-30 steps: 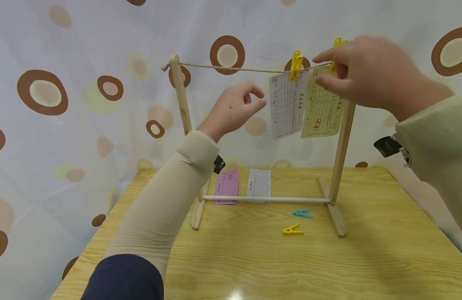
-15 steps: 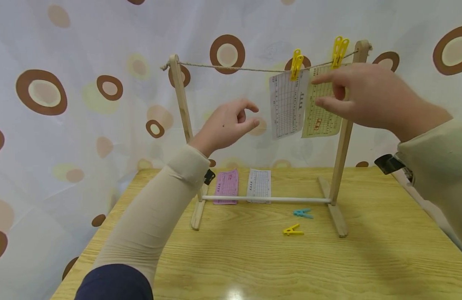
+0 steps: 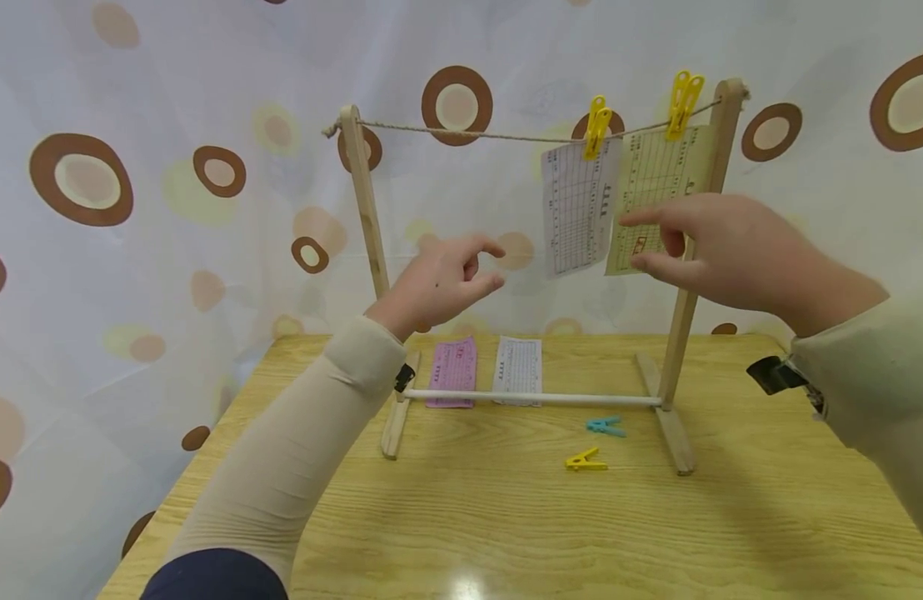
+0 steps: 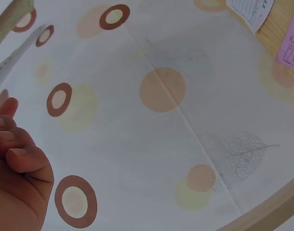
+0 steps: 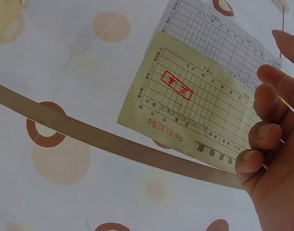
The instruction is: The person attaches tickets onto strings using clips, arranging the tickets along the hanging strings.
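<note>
A rope (image 3: 461, 132) runs between two wooden posts. A white receipt slip (image 3: 577, 208) hangs from it under a yellow clothespin (image 3: 597, 132). To its right hangs a yellow receipt slip (image 5: 195, 115), pinned by another yellow clothespin (image 3: 684, 107). My right hand (image 3: 731, 250) is in front of the yellow slip's lower part, fingers loosely bent and holding nothing; whether it touches the paper I cannot tell. Left of the white slip, my left hand (image 3: 442, 282) floats in the air with relaxed fingers and nothing in them.
On the wooden table (image 3: 506, 517) lie a pink slip (image 3: 452, 367) and a white slip (image 3: 517, 362), behind the rack's white crossbar (image 3: 581, 400). A blue clothespin (image 3: 606, 427) and a yellow clothespin (image 3: 584, 460) lie in front of it. A patterned curtain (image 3: 229, 83) hangs behind.
Both hands have come down from rope height, the left also drifting slightly left. The right hand no longer hides the right-hand clothespin and post top. Slips and clothespins stay put.
</note>
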{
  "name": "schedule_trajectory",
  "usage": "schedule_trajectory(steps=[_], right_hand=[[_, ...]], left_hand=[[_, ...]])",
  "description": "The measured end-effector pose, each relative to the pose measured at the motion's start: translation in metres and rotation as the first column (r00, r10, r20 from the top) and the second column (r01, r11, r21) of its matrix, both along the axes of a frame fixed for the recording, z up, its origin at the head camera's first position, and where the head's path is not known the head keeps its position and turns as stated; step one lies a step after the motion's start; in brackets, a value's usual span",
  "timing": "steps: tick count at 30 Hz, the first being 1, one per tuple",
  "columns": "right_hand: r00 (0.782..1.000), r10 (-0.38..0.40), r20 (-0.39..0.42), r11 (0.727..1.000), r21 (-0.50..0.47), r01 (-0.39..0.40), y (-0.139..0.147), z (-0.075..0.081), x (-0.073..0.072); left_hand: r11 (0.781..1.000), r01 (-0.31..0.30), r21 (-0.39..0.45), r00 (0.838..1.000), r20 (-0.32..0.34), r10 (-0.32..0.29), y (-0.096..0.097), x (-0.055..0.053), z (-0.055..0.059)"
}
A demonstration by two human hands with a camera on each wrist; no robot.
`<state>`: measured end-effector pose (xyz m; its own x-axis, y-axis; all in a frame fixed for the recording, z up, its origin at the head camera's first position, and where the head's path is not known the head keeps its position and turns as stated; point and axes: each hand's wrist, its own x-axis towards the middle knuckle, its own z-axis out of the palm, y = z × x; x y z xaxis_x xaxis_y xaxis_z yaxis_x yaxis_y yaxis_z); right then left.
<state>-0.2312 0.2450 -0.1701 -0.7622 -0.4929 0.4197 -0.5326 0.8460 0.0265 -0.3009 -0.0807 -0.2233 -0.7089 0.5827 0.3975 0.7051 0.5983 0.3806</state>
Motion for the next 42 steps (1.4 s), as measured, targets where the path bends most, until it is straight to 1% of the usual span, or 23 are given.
schedule_trajectory(steps=[2,6,10,12,15,18,22,27,30,32,37,40,42], right_hand=[[1.0,0.006,0.01,1.0,-0.007,-0.006,0.001,-0.005,0.0],[0.999,0.029,0.035,0.999,-0.019,-0.028,0.002,-0.017,0.0],[0.998,0.036,0.057,0.999,-0.031,-0.034,0.002,-0.03,0.003],[0.997,0.03,0.075,0.999,-0.039,-0.027,0.002,-0.038,0.004],[0.994,0.021,0.106,0.999,-0.047,-0.016,0.004,-0.049,0.005],[0.991,0.013,0.133,0.998,-0.064,-0.004,0.006,-0.06,0.004],[0.985,0.024,0.17,0.996,-0.083,-0.009,0.011,-0.077,0.003],[0.963,0.027,0.269,0.996,-0.094,-0.002,0.014,-0.098,0.001],[0.943,0.02,0.333,0.994,-0.111,0.018,0.015,-0.111,0.0],[0.933,0.019,0.36,0.992,-0.121,0.027,0.016,-0.122,-0.001],[0.911,0.031,0.411,0.988,-0.154,0.035,0.023,-0.157,-0.006],[0.893,0.027,0.449,0.984,-0.167,0.054,0.028,-0.18,-0.011],[0.882,0.022,0.471,0.983,-0.171,0.066,0.03,-0.195,-0.015]], left_hand=[[1.0,0.005,-0.011,1.0,0.009,-0.005,-0.002,0.0,-0.004],[1.0,0.01,-0.025,1.0,0.002,-0.01,-0.006,0.0,-0.013],[0.999,0.022,-0.024,1.0,-0.004,-0.022,-0.009,0.001,-0.025],[0.999,0.022,-0.029,1.0,0.005,-0.022,-0.012,0.001,-0.032],[0.999,0.014,-0.036,1.0,0.02,-0.014,-0.016,0.001,-0.043],[0.999,0.005,-0.041,0.998,0.057,-0.003,-0.021,0.002,-0.055],[0.997,-0.009,-0.076,0.994,0.107,0.017,-0.026,0.001,-0.074],[0.989,-0.026,-0.143,0.989,0.143,0.047,-0.03,-0.003,-0.098],[0.984,-0.028,-0.174,0.984,0.171,0.058,-0.03,-0.007,-0.11],[0.978,-0.023,-0.206,0.981,0.184,0.062,-0.03,-0.012,-0.119],[0.95,-0.038,-0.31,0.972,0.211,0.108,-0.026,-0.032,-0.141],[0.934,-0.067,-0.352,0.956,0.244,0.161,-0.024,-0.044,-0.154],[0.928,-0.085,-0.363,0.941,0.277,0.194,-0.022,-0.049,-0.16]])
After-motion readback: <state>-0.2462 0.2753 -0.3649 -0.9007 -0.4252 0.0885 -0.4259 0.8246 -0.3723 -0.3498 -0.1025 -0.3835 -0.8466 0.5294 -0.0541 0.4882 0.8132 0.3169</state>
